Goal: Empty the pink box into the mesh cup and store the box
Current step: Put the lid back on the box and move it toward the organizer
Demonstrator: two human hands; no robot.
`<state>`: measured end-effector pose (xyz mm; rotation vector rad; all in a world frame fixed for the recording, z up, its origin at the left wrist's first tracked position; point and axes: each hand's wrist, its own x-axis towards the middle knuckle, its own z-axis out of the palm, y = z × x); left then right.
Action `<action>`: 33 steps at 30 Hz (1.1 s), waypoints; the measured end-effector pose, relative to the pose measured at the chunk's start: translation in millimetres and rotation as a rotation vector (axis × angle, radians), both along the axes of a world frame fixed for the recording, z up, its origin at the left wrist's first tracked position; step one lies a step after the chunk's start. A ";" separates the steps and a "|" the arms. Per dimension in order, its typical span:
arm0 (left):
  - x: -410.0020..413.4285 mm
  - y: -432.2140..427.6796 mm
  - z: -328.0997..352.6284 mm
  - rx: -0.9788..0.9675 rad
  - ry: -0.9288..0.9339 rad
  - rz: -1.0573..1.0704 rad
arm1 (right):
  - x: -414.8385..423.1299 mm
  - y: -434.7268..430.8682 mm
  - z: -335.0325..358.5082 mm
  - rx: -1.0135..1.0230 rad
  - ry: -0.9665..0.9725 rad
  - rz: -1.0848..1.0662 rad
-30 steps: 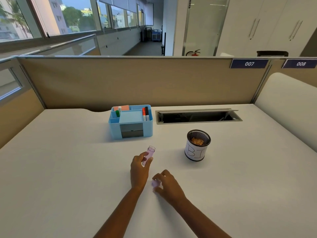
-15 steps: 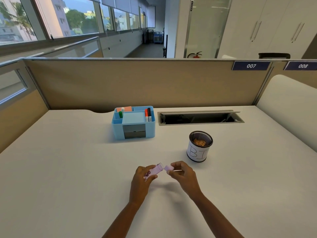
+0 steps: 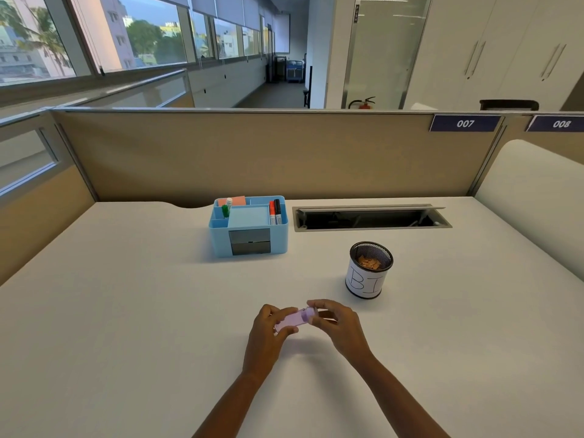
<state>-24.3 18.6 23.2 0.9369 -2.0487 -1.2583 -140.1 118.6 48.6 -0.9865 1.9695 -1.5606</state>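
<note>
Pink box (image 3: 292, 320) lying sideways above desk; mesh cup (image 3: 369, 269) upright, right.

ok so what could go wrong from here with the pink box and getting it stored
1. Both hands, left and right, pinch the small pink box above the table; it could slip and drop.
2. The blue organizer already looks crowded with markers and notes, so fitting the box in may be awkward.
3. The mesh cup stands close to the right hand; a careless reach might tip it.
</note>
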 end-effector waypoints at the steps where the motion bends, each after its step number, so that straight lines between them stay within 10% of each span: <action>1: -1.0 0.8 0.1 0.002 0.003 0.003 | 0.7 -0.7 0.1 0.001 0.002 -0.001; 33: -20.4 18.4 19.6 0.386 0.057 -0.170 | 8.7 1.2 -4.7 0.300 0.714 0.123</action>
